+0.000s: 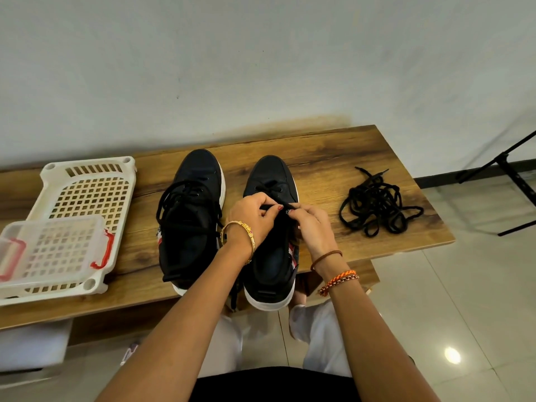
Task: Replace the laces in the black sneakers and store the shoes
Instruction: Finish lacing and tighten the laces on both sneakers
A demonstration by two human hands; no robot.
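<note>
Two black sneakers sit side by side on wooden table (333, 152), toes pointing at the wall. Left sneaker (190, 216) has lace threaded, loose loops over tongue. Right sneaker (271, 242) partly laced near toe; left hand (253, 217) and right hand (311, 227) both pinch its black lace (282, 205) over the eyelets. Tangled pile of black laces (377, 207) lies right of the shoes, apart. White plastic basket (87, 195) on left, clear lidded box with red clips (49, 250) resting on it.
</note>
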